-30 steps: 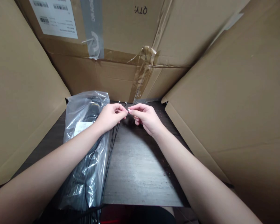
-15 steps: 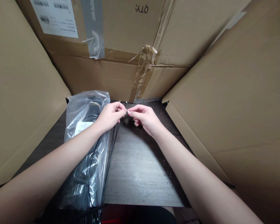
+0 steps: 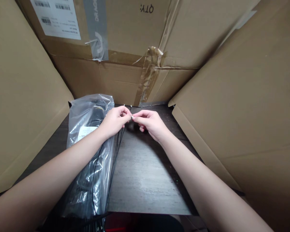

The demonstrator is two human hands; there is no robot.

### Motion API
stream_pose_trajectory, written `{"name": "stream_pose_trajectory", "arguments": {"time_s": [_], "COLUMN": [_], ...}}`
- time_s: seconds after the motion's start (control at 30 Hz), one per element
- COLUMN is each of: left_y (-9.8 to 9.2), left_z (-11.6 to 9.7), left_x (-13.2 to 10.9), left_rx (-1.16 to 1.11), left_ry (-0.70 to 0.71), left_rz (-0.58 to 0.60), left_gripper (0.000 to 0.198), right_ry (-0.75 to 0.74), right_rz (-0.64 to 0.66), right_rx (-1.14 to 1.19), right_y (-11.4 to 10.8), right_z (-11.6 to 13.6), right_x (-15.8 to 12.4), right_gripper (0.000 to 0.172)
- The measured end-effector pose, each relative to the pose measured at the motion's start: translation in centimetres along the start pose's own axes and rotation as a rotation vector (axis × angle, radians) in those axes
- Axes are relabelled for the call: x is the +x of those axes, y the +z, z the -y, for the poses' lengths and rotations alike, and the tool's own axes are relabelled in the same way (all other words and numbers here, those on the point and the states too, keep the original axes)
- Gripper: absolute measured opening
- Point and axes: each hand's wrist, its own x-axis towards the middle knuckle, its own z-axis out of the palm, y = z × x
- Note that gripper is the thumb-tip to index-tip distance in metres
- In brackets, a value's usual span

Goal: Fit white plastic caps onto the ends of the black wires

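My left hand (image 3: 116,120) and my right hand (image 3: 149,124) meet fingertip to fingertip above the dark table (image 3: 140,174). Between the two pinches shows a small white cable tip (image 3: 132,117); the fingers cover most of it. Several thin black cables (image 3: 114,161) run from beneath my left hand toward the table's front edge. Two more white tips (image 3: 130,106) stick out beyond my fingers. Under my left forearm lies a clear plastic bag (image 3: 74,116) with black contents and a white label (image 3: 84,132).
Cardboard stands on three sides: a left panel (image 3: 24,96), a right panel (image 3: 246,96) and a taped box (image 3: 125,29) at the back. The box carries a printed label (image 3: 60,27) and grey tape (image 3: 96,32). The table's front edge (image 3: 149,213) is close to me.
Both hands stay in nearly the same place, pinched together, with only a very slight shift of the fingertips. The bag and the cables lie as before.
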Motion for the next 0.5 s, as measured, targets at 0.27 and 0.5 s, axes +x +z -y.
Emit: {"name": "stream_pose_trajectory", "arguments": {"time_s": [0.27, 0.5], "left_y": [0.00, 0.06], "left_z": [0.06, 0.37], "left_x": [0.05, 0.14], "left_rx": [0.012, 0.027], "left_ry": [0.008, 0.010], "left_rz": [-0.013, 0.007], "left_gripper": [0.009, 0.010], "right_ry": [-0.028, 0.035], "right_rz": [-0.042, -0.012], "right_rx": [0.037, 0.087], "right_y": [0.09, 0.16], "right_z": [-0.05, -0.12], "right_x": [0.15, 0.22], "right_gripper": [0.027, 0.041]}}
